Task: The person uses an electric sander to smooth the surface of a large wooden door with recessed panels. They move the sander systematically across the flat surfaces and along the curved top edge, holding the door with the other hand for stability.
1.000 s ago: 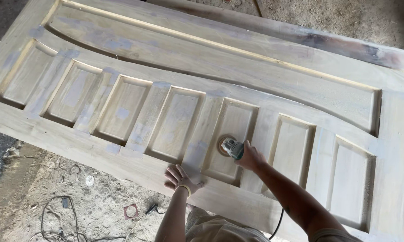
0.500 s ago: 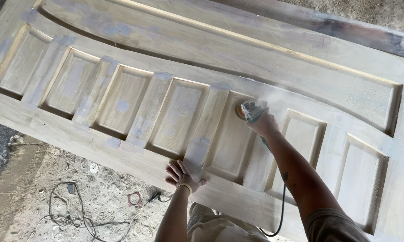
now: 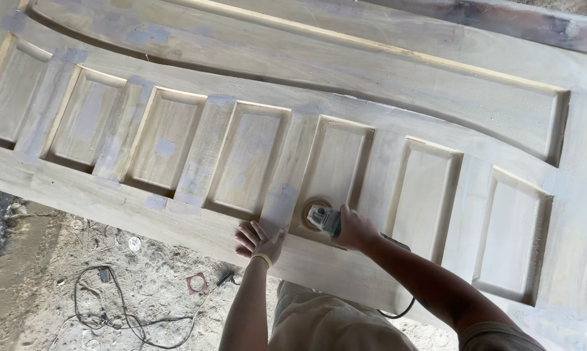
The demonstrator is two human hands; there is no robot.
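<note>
- Sandy, littered ground (image 3: 59, 286) lay below a long unfinished wooden door (image 3: 384, 84) set flat across the frame, its pale face patched with grey filler.
- Row of upright recessed panels ran along the door's near half; a single long curved panel (image 3: 306, 71) filled the far half.
- Right hand (image 3: 353, 229) was wrapped closed around the body of a small angle grinder (image 3: 326, 220), its round sanding disc (image 3: 314, 209) pressed flat at the bottom end of the middle recessed panel (image 3: 335, 170).
- That panel's long axis ran away from the person, so the unsanded length of it lay straight ahead of the tool, up toward the curved rail.
- Left hand (image 3: 257, 240) rested flat with fingers spread on the door's near rail, holding nothing, just beside the grinder on its left and apart from it.
- Right hand was the nearer one to the panel; the left sat outside the recess, on the flat border.
- Black power cord (image 3: 397, 312) trailed from the tool back under the right forearm and off the door's near edge.
- Loose cable (image 3: 111, 312) and a small square frame-like piece (image 3: 195, 283) lay on the ground below the door.
</note>
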